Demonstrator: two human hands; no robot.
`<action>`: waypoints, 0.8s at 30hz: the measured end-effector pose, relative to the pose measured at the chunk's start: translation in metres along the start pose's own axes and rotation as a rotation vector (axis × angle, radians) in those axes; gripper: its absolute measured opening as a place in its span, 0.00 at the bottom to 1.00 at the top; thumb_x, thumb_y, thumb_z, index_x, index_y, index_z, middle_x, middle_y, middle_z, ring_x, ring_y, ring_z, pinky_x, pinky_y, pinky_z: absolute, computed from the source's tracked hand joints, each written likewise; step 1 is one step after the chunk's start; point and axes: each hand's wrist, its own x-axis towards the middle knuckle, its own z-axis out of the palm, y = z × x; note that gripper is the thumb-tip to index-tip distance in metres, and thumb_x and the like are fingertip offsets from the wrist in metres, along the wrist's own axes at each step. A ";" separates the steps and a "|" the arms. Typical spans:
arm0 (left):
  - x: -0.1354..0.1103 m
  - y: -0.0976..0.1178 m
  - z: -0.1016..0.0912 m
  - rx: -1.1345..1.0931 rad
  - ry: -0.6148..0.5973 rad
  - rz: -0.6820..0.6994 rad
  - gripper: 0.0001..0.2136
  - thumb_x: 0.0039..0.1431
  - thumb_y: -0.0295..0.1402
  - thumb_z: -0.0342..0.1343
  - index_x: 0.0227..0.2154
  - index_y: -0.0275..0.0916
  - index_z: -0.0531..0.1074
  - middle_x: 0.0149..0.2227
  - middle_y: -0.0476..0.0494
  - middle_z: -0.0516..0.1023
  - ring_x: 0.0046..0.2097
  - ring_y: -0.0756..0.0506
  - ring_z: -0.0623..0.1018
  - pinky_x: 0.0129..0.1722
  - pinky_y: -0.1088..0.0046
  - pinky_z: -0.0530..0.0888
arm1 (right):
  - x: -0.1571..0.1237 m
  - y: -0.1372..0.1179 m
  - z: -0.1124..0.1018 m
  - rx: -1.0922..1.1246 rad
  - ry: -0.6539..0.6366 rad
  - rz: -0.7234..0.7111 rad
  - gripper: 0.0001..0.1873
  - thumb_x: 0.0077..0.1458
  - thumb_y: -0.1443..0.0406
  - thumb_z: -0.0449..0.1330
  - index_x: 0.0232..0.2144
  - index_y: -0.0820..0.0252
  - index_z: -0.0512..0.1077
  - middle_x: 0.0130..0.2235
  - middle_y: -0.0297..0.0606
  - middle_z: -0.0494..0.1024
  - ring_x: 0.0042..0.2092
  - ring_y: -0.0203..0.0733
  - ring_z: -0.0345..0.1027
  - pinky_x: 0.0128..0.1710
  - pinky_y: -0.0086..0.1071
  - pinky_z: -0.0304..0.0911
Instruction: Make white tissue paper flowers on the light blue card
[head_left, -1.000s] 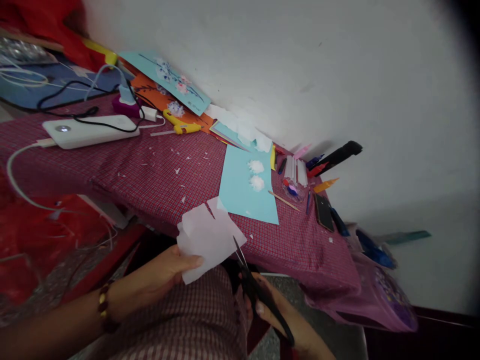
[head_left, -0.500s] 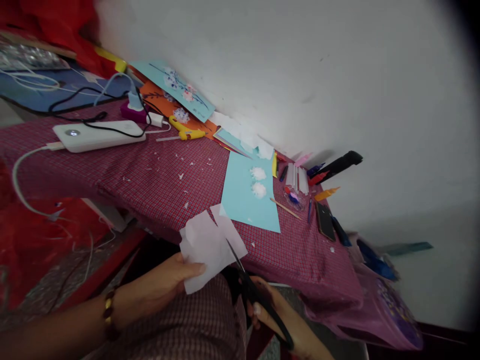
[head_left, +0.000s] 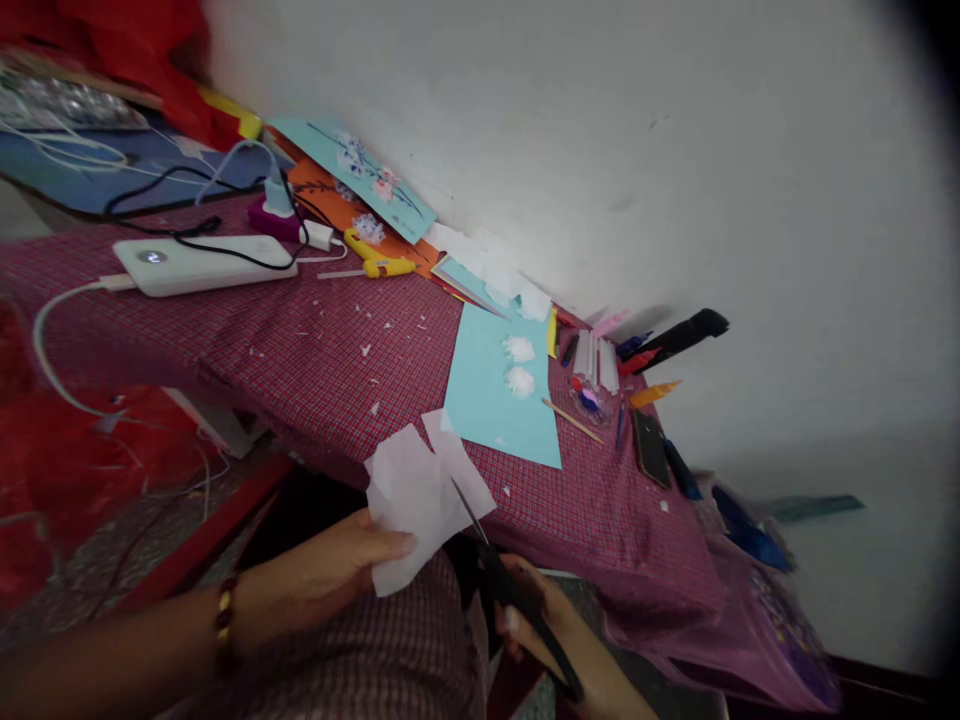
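Observation:
A piece of thin white paper (head_left: 409, 490) is pinched in my left hand (head_left: 364, 560), thumb on top, over my lap at the table's front edge. A slit runs into it from its far edge, leaving a strip on the right. My right hand (head_left: 547, 620) grips black-handled scissors (head_left: 517, 590), their blades at the paper's right part where the slit ends. Just beyond lies a light blue sheet (head_left: 487, 400) with two fluffy white paper pieces (head_left: 519, 380) on it.
On the checked tablecloth (head_left: 300, 350) are a white power bank (head_left: 202, 265) with cables, a yellow glue gun (head_left: 382, 266), paper scraps, a wooden stick (head_left: 571, 420) and a phone (head_left: 650, 448). Decorated blue card (head_left: 360, 170) leans near the wall. A pink bag (head_left: 765, 620) hangs at right.
The view has shifted slightly. My left hand and the paper sit a little further right and lower; the scissors stay at the slit in nearly the same place.

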 end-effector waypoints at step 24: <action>0.005 0.000 0.001 -0.011 0.044 -0.025 0.23 0.43 0.34 0.67 0.44 0.36 0.72 0.38 0.44 0.78 0.36 0.47 0.74 0.38 0.70 0.69 | 0.003 -0.003 0.007 -0.050 0.030 -0.004 0.32 0.51 0.45 0.58 0.51 0.56 0.65 0.34 0.36 0.65 0.38 0.43 0.61 0.43 0.39 0.60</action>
